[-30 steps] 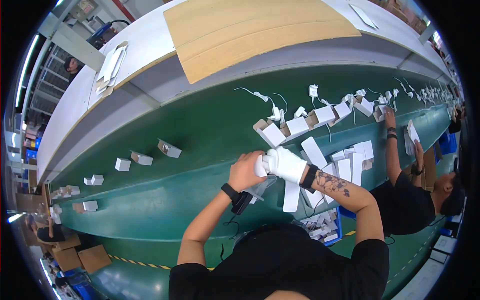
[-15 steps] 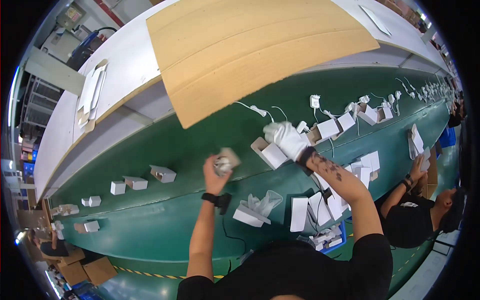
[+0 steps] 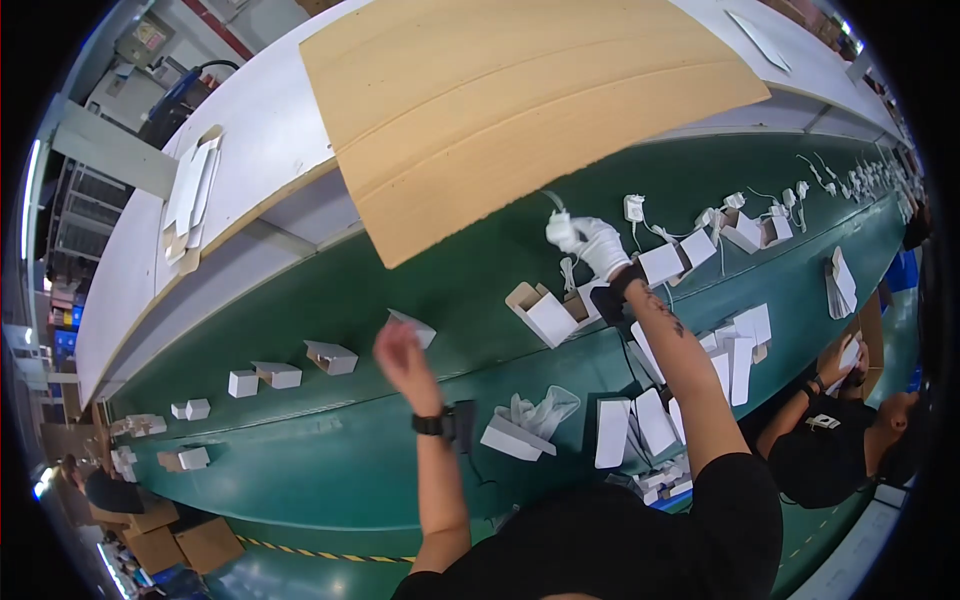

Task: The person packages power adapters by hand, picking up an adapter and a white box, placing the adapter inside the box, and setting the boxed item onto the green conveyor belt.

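Observation:
My right hand (image 3: 603,248), in a white glove, pinches a white plug adapter (image 3: 562,232) above the green belt, beside the cardboard sheet's edge. A short piece of its cable shows above it. My left hand (image 3: 402,358), bare and blurred by motion, is over the belt just in front of a small white box (image 3: 418,329). Its fingers are smeared and partly overlap that box, so whether they touch it is unclear. Nearest below my right hand stands an open white box (image 3: 548,318) with a brown inside. Another open box (image 3: 583,300) adjoins it, partly hidden by my wrist.
A big cardboard sheet (image 3: 530,110) overhangs the belt from the white shelf. Several small boxes (image 3: 330,357) line the belt leftward; adapters with cables (image 3: 634,208) lie to the right. Near me are a box with clear plastic bags (image 3: 520,437) and flat white cartons (image 3: 655,420). A co-worker (image 3: 835,430) sits at right.
My left hand has moved left with the small box, which is now behind the blurred fingers. My right hand has lifted a plug adapter and moved slightly farther away.

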